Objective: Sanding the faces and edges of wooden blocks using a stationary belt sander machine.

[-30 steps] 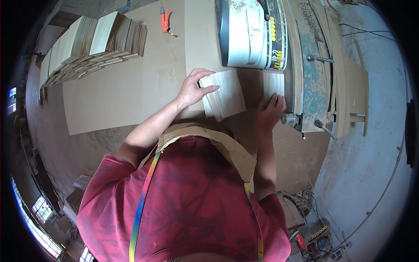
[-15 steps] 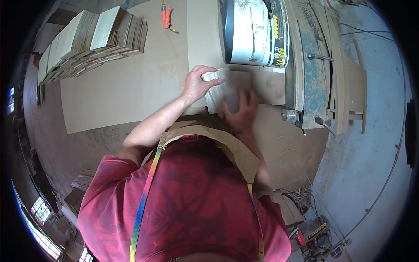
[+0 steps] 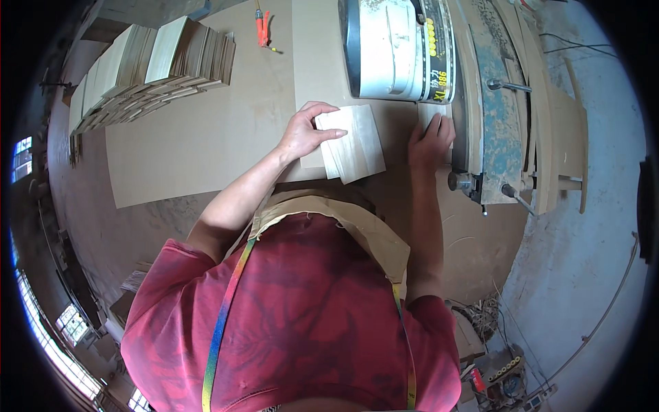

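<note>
Resting on the brown workbench (image 3: pixel 206 137), the small stack of pale wooden boards (image 3: pixel 353 144) is lying flat, its long axis running away from the person toward the grey machine (image 3: pixel 395 48). The left hand (image 3: pixel 305 130) is grasping its near left edge, thumb on top. The right hand (image 3: pixel 431 141) is lying released, fingers flat, on another board (image 3: pixel 429 113) just beside the machine.
</note>
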A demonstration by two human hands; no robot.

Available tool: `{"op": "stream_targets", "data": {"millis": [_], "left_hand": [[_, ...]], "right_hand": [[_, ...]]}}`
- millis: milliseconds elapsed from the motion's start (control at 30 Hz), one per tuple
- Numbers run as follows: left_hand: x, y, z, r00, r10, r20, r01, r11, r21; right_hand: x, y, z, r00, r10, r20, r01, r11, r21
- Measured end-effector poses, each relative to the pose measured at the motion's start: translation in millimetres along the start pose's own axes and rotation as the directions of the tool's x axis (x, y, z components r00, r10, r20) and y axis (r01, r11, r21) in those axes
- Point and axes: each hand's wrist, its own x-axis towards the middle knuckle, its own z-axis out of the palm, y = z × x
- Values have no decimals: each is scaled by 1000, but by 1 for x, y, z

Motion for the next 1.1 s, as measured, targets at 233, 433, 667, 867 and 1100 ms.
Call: {"op": "stream_targets", "data": {"millis": [233, 433, 667, 867, 1100], "left_hand": [[4, -6, 24, 981, 4, -196, 31, 985, 172], [12, -3, 22, 992, 4, -127, 8, 995, 95], [-4, 7, 11, 1000, 10, 13, -11, 998, 67], [-10, 1, 3, 999, -35, 14, 35, 999, 25], [-6, 2, 15, 999, -35, -40, 38, 996, 78]], "right_hand": [[-20, -109, -59, 916, -17, 400, -129, 933, 335], [-49, -120, -70, 968, 3, 251, -96, 928, 361], [-65, -69, -84, 985, 69, 159, -128, 907, 400], [-57, -2, -55, 998, 41, 56, -38, 997, -62], [8, -18, -13, 998, 64, 13, -64, 998, 17]]}}
